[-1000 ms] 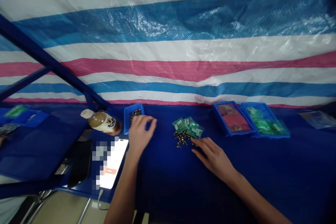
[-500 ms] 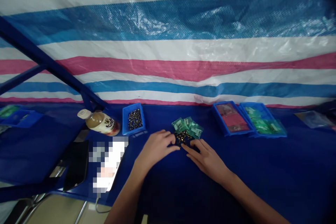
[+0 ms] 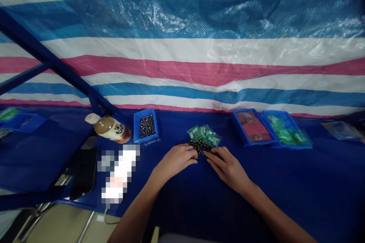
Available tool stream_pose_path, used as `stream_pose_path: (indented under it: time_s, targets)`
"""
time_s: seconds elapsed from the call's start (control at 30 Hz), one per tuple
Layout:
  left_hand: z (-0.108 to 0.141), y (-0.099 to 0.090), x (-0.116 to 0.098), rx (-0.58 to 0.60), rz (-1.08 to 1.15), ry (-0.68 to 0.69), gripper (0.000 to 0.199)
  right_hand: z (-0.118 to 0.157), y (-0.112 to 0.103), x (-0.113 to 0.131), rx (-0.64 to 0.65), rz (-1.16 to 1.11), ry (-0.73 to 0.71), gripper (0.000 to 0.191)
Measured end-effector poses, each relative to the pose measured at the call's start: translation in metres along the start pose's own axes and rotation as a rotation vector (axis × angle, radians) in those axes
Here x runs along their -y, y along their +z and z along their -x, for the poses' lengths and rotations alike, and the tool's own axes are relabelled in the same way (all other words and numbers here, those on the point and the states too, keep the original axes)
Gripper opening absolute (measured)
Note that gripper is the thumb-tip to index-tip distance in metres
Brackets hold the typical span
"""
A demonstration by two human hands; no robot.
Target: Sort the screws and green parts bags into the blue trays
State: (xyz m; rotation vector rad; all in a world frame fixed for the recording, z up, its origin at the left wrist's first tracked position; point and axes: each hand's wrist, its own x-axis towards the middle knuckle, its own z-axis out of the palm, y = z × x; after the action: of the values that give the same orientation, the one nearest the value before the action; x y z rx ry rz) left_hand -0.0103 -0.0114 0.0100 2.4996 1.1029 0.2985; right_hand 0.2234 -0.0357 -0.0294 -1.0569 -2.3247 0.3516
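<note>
Blue bin, left: loaded with loose little metal parts, dark with brassy bits.
Blue trays, right: two side by side, one with red packets, its neighbour with green ones.
Far-left tray: also blue, bright green stuff beside it, pretty blurry.
Metal pile: mid-table between the hands, just in front of some loose green packets. Same sort of parts as the bin, looks like.
Which way they point: all over the place, no shared long axis I can make out; too small and half covered by fingers.
Left hand: fingers curled at the pile's left edge. Can't tell if they're pinching a part.
Right hand: index stretched out to the pile's near right edge, thumb just beside it. Grip? Can't tell either.
Table: dark blue top; bottle beside the left bin.
Room: striped plastic sheeting behind, blue metal frame at left.
</note>
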Motion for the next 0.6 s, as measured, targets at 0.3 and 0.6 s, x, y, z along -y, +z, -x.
stream_pose_path:
  time_s: [0.3,0.6]
  targets:
    - [-0.004,0.006,-0.021,-0.166,0.107,0.111,0.012,-0.004,-0.007,0.010,0.042,-0.196,0.033,0.018]
    - [-0.008,0.007,-0.022,-0.169,0.217,0.089,0.010,-0.008,-0.019,0.016,0.027,-0.363,0.150,0.017]
